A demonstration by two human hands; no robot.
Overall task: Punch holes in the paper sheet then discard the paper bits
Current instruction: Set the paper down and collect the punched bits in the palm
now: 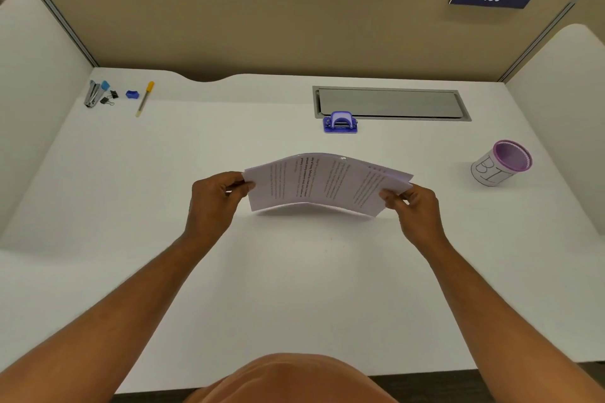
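Observation:
A printed paper sheet (327,185), folded and bowed upward, hangs just above the white desk (294,271) at its centre. My left hand (214,198) pinches its left end and my right hand (414,206) pinches its right end. A blue hole punch (339,123) stands on the desk behind the paper, apart from both hands. A purple mesh cup (502,163) with a white label marked in pen sits at the right; I cannot see inside it.
At the back left lie a stapler (92,94), black binder clips (109,97), a small blue object (132,94) and a yellow-capped pen (144,99). A grey cable hatch (391,103) is set into the desk behind the punch. Partition walls enclose three sides.

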